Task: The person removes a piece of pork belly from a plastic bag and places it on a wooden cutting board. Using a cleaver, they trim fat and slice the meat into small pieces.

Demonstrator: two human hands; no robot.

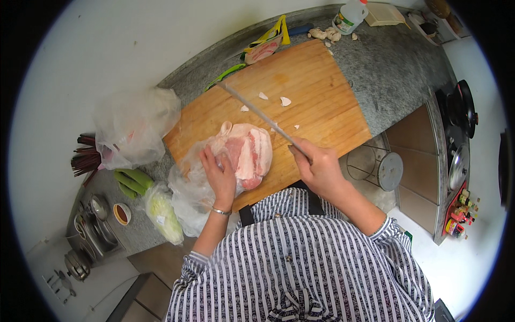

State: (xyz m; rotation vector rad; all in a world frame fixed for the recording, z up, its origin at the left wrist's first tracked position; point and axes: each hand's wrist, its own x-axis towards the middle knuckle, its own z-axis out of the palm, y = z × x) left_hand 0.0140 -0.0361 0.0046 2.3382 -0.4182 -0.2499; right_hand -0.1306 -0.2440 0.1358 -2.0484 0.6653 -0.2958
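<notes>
My left hand [220,173] holds down a thick slab of raw pork [245,155] through a clear plastic bag [189,205]. Fat and red meat show at the slab's uncovered right end. In my right hand [320,163] is a kitchen knife [259,112], its blade seen nearly edge-on. The blade slants up and to the left above the wooden cutting board [330,100], apart from the meat. Several small pale flakes [285,101] lie on the board; what they are, I cannot tell.
Left of the board are a plastic-wrapped cabbage [163,213], green vegetables [132,181], a bowl [122,213] of brown liquid and a plastic bag [136,124]. Behind it are a green-handled tool [225,75], garlic [332,34] and a plastic jug [349,18]. A stool [390,171] stands below right.
</notes>
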